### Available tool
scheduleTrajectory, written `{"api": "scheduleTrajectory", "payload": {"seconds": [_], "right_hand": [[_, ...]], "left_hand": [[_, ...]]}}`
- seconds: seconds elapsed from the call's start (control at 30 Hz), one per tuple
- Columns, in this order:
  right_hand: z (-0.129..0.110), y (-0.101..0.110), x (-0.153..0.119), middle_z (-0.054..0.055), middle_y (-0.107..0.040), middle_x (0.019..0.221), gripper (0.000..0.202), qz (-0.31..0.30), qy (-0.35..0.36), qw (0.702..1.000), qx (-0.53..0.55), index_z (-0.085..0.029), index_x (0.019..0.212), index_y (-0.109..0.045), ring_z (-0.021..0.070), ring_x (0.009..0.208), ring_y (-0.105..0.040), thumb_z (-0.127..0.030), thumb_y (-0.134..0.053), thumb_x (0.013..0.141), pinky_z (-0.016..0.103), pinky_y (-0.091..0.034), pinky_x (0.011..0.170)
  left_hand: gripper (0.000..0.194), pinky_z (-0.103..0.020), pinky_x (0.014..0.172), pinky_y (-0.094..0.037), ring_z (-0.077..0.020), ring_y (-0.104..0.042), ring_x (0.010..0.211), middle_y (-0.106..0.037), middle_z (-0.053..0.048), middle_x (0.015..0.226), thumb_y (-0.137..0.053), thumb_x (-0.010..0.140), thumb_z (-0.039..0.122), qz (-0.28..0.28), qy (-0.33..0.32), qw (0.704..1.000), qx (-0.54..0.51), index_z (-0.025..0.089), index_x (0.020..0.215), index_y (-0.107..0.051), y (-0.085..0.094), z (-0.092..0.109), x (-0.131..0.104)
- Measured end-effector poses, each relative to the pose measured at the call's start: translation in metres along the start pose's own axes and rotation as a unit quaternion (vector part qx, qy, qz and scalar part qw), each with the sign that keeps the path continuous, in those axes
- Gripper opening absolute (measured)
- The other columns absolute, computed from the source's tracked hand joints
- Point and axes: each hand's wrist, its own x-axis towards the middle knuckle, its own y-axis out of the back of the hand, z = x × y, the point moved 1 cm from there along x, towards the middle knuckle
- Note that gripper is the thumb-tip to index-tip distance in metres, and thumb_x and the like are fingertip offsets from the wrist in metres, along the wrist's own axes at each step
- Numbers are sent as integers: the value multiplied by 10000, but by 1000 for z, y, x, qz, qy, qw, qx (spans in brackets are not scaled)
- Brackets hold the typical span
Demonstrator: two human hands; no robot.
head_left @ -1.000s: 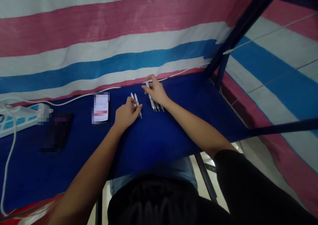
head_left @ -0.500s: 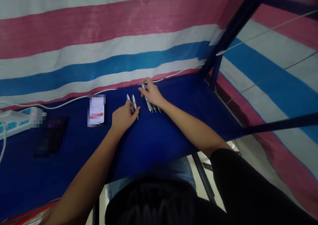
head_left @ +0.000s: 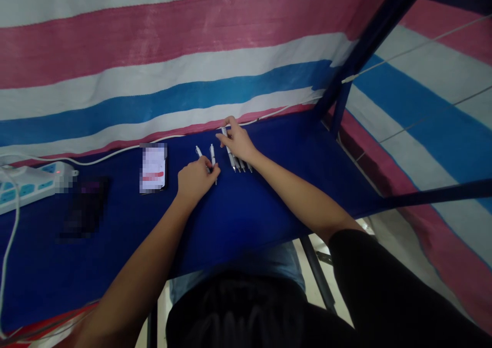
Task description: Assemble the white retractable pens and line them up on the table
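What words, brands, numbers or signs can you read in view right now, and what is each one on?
None can be read.
Phone: screen pixelated; a red bar shows, but no wording is legible.
Black shirt: faint pale print, too dim and blurred to read.
White pens: any markings are too small to read.
Power strip: red light visible, no legible label.

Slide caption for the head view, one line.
Left hand at two white pens, right hand over a row of pens, a lit phone farther left on the blue tabletop.
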Motion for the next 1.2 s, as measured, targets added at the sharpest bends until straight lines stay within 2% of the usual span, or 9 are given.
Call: {"api": "scheduleTrajectory", "payload": {"seconds": [0.17, 0.33, 0.57, 0.73, 0.87, 0.93, 1.03, 1.13, 1.2], "right_hand": [[2, 1, 0, -15, -732, 763, 241, -4, -8, 1000, 4, -261, 1177, -479, 214, 721, -671, -260, -647, 1004, 383, -513, 782], [4, 1, 0, -17, -730, 745, 336, 0, -6, 1000, -3, -251, 1230, -478, 226, 729, -678, -245, -702, 980, 391, -509, 777], [9, 1, 3, -15, -740, 775, 313, 10, 0, 1000, 7, -253, 1270, -516, 208, 692, -652, -292, -662, 996, 385, -507, 748], [10, 4, 5, -8, -731, 800, 318, 14, 10, 1000, -20, -254, 1277, -529, 220, 721, -651, -288, -667, 993, 401, -517, 793], [9, 3, 4, -15, -671, 793, 289, -5, 20, 999, -50, -252, 1232, -532, 229, 750, -642, -286, -682, 986, 409, -514, 831], [8, 1, 3, -22, -648, 803, 361, -12, 27, 998, -52, -246, 1286, -517, 229, 756, -637, -304, -699, 980, 414, -516, 843], [6, -1, 1, 5, -680, 894, 502, -35, 54, 996, -65, -232, 1425, -471, 245, 835, -665, -291, -696, 981, 433, -533, 891], [3, -2, -2, 132, -714, 1229, 567, -50, 99, 985, -130, -197, 1506, -473, 314, 1138, -670, -273, -689, 987, 498, -519, 1041], [-2, -2, -6, 189, -631, 1457, 580, -42, 121, 970, -206, -189, 1537, -501, 382, 1344, -573, -306, -692, 1002, 565, -463, 1141]], "left_hand": [[257, -405, 712, -480, -340, -718, 762, -705, -91, 734, -625, 947, 474, -24, -6, 1000, 9, 232, 893, -692, 3, 1, 0], [238, -363, 665, -423, -278, -659, 690, -696, -72, 706, -633, 921, 457, -19, -32, 999, -16, 240, 826, -653, 1, -4, 1], [212, -344, 622, -337, -215, -574, 617, -652, -23, 638, -618, 879, 430, -10, -7, 993, -117, 251, 768, -590, 7, -1, -2], [237, -334, 615, -361, -177, -548, 580, -641, -6, 634, -608, 889, 438, 13, 5, 979, -206, 232, 773, -626, 4, -8, 0], [245, -318, 614, -393, -160, -555, 571, -643, 2, 617, -645, 886, 419, 30, 5, 964, -266, 213, 753, -656, 3, -13, 3], [242, -307, 592, -395, -149, -541, 549, -633, 6, 604, -658, 885, 402, 38, 32, 948, -315, 210, 738, -658, 4, -12, 5], [278, -288, 525, -366, -130, -480, 503, -608, 4, 593, -656, 905, 426, 38, 92, 899, -427, 216, 723, -640, 6, -10, 8], [312, -264, 481, -341, -114, -457, 489, -649, -15, 638, -660, 916, 473, 24, 129, 843, -521, 218, 740, -623, 7, -9, 10], [301, -245, 461, -318, -100, -454, 487, -694, -27, 684, -693, 901, 478, 20, 139, 816, -561, 211, 778, -627, 7, -10, 12]]}}
